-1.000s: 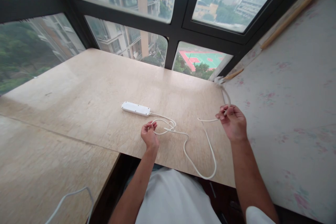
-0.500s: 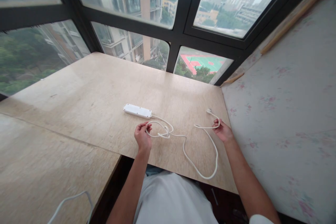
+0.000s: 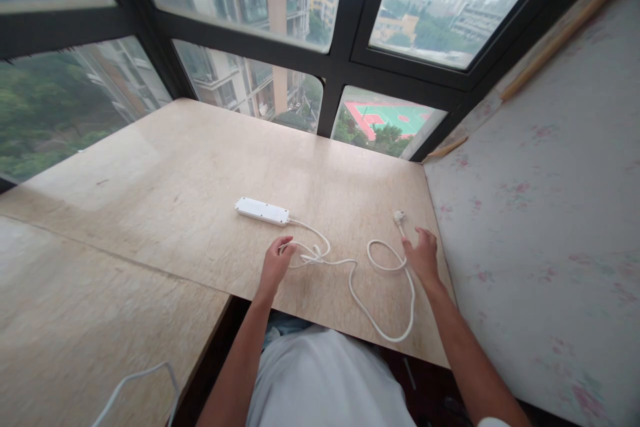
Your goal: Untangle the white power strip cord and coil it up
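A white power strip [image 3: 263,211] lies face down on the stone-look counter, screws showing on its back. Its white cord [image 3: 356,307] runs to the right in loose curves, with a knot-like crossing [image 3: 314,255] near the strip. My left hand [image 3: 277,267] is by the loop left of that crossing, thumb and fingers apart; its fingers partly hide the cord. At the other end, the plug [image 3: 399,217] rests on the counter beyond a small round loop. My right hand [image 3: 423,257] is open beside the cord just below the plug, fingers spread, thumb close to the cord.
The beige counter [image 3: 165,167] reaches back to dark-framed windows [image 3: 330,90]. A flower-patterned wall [image 3: 525,227] borders it on the right. Another white cable [image 3: 135,377] lies at the lower left, near the counter's cut-out edge.
My right hand has let go of the cord and its fingers have spread; the cord there now lies in a round loop. The left loop has dropped lower as my left fingers loosened.
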Tool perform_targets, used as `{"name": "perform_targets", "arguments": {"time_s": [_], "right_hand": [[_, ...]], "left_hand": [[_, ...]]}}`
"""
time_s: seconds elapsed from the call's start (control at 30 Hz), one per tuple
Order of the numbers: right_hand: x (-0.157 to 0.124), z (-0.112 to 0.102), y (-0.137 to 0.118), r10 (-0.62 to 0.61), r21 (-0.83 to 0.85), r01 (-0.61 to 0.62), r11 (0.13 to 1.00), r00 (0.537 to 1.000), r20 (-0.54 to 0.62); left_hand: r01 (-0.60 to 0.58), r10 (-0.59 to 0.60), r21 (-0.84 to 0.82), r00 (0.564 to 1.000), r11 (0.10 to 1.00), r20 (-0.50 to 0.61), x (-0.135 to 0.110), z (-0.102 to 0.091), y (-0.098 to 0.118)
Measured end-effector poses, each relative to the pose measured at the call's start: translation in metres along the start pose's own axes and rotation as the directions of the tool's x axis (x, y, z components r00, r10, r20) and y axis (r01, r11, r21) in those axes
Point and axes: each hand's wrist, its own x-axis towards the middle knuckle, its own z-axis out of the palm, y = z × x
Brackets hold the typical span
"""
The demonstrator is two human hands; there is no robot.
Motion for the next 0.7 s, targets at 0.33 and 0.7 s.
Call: {"name": "perform_targets", "arguments": {"time_s": [0.33,0.7], "right_hand": [[-0.077,0.025,-0.098,-0.629,0.232,0.662,0.713,0.458,0.629],[-0.071,0.041,-0.105,-0.691,0.288,0.712,0.641,0.373,0.619]], "left_hand": [[-0.489,0.193,0.579,0.846,0.653,0.497,-0.036,-0.004,0.011],[-0.412,-0.062,0.710,0.841,0.571,0.538,-0.003,0.042,0.026]]}}
